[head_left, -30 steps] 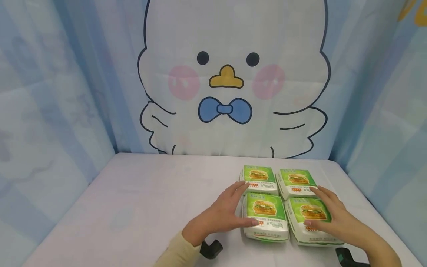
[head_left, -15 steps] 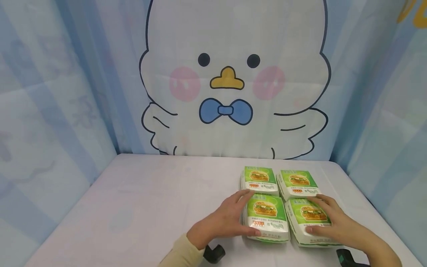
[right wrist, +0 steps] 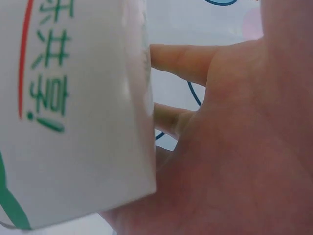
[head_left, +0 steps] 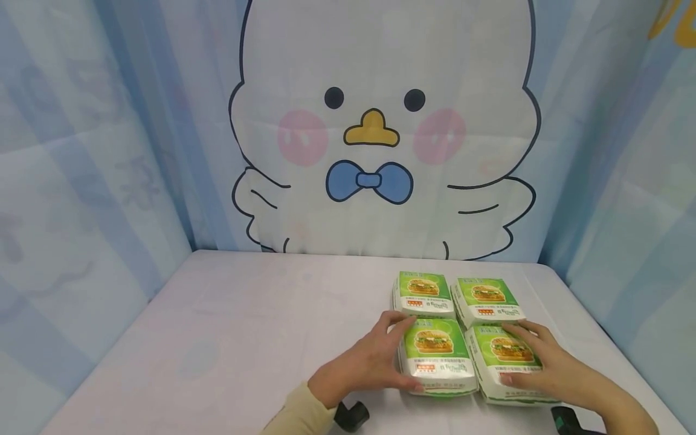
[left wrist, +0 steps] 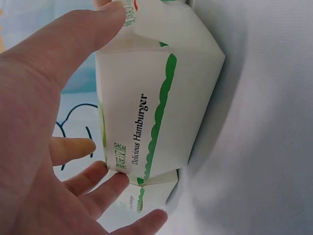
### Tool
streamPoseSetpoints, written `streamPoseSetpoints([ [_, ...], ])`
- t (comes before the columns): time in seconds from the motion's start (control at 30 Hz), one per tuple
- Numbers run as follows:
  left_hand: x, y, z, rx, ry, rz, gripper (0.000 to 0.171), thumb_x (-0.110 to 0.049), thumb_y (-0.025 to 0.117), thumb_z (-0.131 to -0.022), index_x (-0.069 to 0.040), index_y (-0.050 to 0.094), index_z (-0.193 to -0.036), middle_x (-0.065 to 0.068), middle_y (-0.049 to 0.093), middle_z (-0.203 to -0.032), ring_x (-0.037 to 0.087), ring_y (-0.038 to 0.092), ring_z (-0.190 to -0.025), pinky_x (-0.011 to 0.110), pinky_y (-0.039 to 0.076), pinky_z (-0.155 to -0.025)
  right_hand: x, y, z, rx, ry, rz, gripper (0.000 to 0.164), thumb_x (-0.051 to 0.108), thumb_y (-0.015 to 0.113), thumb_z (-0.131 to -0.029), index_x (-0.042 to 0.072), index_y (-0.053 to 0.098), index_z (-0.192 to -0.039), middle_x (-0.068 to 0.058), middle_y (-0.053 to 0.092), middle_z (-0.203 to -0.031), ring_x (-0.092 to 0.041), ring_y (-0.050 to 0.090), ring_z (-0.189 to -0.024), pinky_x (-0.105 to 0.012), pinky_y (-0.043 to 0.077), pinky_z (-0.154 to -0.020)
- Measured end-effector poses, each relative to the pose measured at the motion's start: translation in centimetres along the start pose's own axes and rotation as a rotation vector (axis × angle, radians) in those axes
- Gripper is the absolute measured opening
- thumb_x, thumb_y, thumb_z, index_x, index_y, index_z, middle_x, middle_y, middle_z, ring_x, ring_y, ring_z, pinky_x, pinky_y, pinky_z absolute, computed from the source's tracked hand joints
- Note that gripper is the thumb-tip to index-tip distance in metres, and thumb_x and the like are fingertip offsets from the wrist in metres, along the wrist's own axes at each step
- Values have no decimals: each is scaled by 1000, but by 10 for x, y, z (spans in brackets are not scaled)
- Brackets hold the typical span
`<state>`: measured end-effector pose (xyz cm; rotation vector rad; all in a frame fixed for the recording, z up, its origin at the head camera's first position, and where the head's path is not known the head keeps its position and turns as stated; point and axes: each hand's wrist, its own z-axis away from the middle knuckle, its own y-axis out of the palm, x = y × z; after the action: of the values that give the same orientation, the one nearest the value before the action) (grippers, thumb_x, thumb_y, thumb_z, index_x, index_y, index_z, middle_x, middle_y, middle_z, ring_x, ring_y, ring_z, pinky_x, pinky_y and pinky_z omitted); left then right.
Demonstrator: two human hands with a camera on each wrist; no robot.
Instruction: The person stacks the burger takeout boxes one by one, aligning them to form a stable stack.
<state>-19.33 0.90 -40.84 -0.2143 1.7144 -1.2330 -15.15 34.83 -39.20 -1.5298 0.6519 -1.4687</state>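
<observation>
While the left hand (head_left: 370,357) grips the first burger box (head_left: 435,345) on the white surface (head_left: 261,326), its thumb lies at that box's near edge and its fingers (left wrist: 105,196) reach the far left corner. Just right of the first burger box, the second box (head_left: 510,350) is held between thumb and fingers of the right hand (head_left: 562,370). The third box (head_left: 423,287) lies behind the first, the fourth box (head_left: 487,295) diagonally behind to its right. The first's side reads "Delicious Hamburger" and "美味汉堡"; the second's shows green "共享!"
</observation>
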Motion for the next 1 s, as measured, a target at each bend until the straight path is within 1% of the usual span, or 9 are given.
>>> streamPoseSetpoints([
  [0.1,0,0,-1,4,-14,8,108,-58,81,-72,-28,23,-157,-5,22,-158,15,40,-139,36,43,-113,-3,-1,1,35,10,-1,88,40,72,-86,2,28,-153,-36,10,-150,-60,32,-125,-68,47,-79],
  [0.27,1,0,-2,-14,-19,-67,108,-61,81,-70,-29,25,-156,-3,28,-158,17,45,-136,37,44,-111,-8,0,1,71,11,-30,93,36,74,-83,5,24,-155,-35,4,-152,-61,30,-125,-67,47,-79],
  [0.43,3,-3,-1,-6,10,-63,109,-62,82,-69,-27,27,-156,-3,31,-155,11,48,-130,32,47,-108,-12,2,3,77,-20,-49,95,33,74,-83,6,19,-156,-34,2,-152,-61,29,-124,-66,46,-79],
  [0.53,4,-8,1,1,25,-61,108,-63,82,-68,-25,30,-155,-3,36,-150,8,50,-123,29,49,-104,-15,2,3,88,-41,-71,95,31,73,-84,7,17,-156,-34,1,-153,-60,28,-125,-65,46,-79],
  [0.67,7,-17,3,1,37,-51,107,-63,82,-67,-25,33,-153,-4,40,-144,6,51,-114,28,50,-100,-17,1,4,120,-26,-94,97,30,72,-83,8,13,-158,-33,-2,-153,-59,27,-124,-64,45,-80],
  [0.83,12,-28,7,-13,53,-13,103,-60,84,-67,-25,36,-152,-5,41,-144,8,52,-116,29,50,-100,-16,-1,5,137,3,-95,101,30,72,-81,7,12,-157,-33,-2,-152,-59,30,-122,-62,45,-80],
  [1.0,16,-40,14,-31,54,17,102,-57,85,-68,-22,37,-151,-4,40,-146,13,51,-123,34,49,-104,-10,1,4,108,-4,-70,101,31,76,-79,8,16,-157,-32,3,-151,-56,36,-119,-60,46,-79],
])
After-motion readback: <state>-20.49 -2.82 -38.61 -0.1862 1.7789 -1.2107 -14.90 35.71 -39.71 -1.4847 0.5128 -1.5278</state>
